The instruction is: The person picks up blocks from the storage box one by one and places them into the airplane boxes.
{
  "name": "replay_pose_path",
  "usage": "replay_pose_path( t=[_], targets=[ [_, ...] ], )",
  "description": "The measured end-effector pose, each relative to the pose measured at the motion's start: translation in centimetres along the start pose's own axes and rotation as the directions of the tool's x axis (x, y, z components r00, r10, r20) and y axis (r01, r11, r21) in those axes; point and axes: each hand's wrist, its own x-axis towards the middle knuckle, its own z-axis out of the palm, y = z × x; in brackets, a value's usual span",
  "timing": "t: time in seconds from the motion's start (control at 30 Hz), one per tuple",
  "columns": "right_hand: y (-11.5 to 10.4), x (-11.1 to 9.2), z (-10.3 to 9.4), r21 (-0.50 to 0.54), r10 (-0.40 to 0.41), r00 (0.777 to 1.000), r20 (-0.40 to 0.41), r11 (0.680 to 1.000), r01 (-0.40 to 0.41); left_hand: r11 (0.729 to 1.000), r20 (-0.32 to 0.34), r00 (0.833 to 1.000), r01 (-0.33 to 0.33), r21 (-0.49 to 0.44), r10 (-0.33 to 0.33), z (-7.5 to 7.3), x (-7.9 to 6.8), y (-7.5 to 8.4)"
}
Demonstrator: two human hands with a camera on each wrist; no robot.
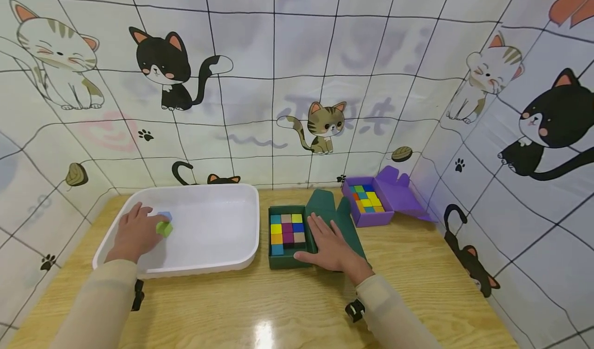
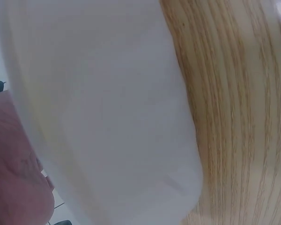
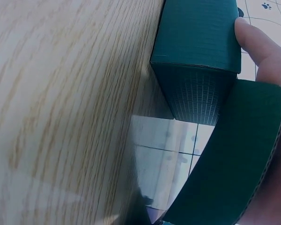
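My left hand (image 1: pixel 136 230) is inside the white tray (image 1: pixel 218 230), pinching a green block (image 1: pixel 164 229) at its fingertips. Right by those fingertips is a blue block (image 1: pixel 165 215), partly hidden; whether it is touched I cannot tell. My right hand (image 1: pixel 331 246) rests with extended fingers on the opened lid of the green box (image 1: pixel 283 262), its thumb at the box's rim. In the right wrist view, the thumb (image 3: pixel 257 42) lies against the box's edge. Rows of coloured cubes (image 1: pixel 286 228) fill most of the box, with a dark gap at its near right.
Behind and right of the green box stands a purple box (image 1: pixel 371 219), its lid (image 1: pixel 403 197) folded open, holding several coloured cubes. The wooden table (image 1: pixel 223 308) meets a cat-patterned wall covering (image 1: pixel 250 91) at the back and right.
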Motion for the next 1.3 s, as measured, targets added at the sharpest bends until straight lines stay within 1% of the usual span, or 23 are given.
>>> replay_pose_path(
  t=[0.23, 0.4, 0.57, 0.7, 1.07, 1.3],
  targets=[
    [-0.04, 0.09, 0.14, -0.002, 0.000, 1.000, -0.003, 1.000, 0.000, 1.000, -0.016, 1.000, 0.019, -0.010, -0.019, 0.12, -0.08, 0.07],
    [-0.08, 0.15, 0.14, -0.005, -0.003, 1.000, 0.000, 1.000, 0.003, 0.999, -0.035, 0.999, 0.025, 0.023, -0.024, 0.12, -0.16, -0.05],
    [-0.23, 0.11, 0.00, 0.004, -0.004, 1.000, 0.003, 1.000, 0.004, 0.999, -0.035, 0.999, 0.032, 0.038, -0.031, 0.20, -0.27, -0.29],
    [-0.29, 0.04, -0.05, 0.002, -0.004, 1.000, 0.001, 1.000, 0.004, 0.999, -0.027, 0.999, 0.031, 0.043, -0.030, 0.22, -0.28, -0.36],
    [-0.15, -0.04, 0.02, 0.001, 0.001, 1.000, 0.002, 1.000, -0.001, 0.997, 0.020, 0.998, 0.060, 0.039, -0.061, -0.24, -0.61, -0.44],
    [-0.20, -0.14, -0.19, 0.010, -0.004, 1.000, 0.008, 1.000, 0.004, 0.998, 0.010, 0.998, 0.055, 0.042, -0.055, -0.27, -0.85, -0.52]
  ],
)
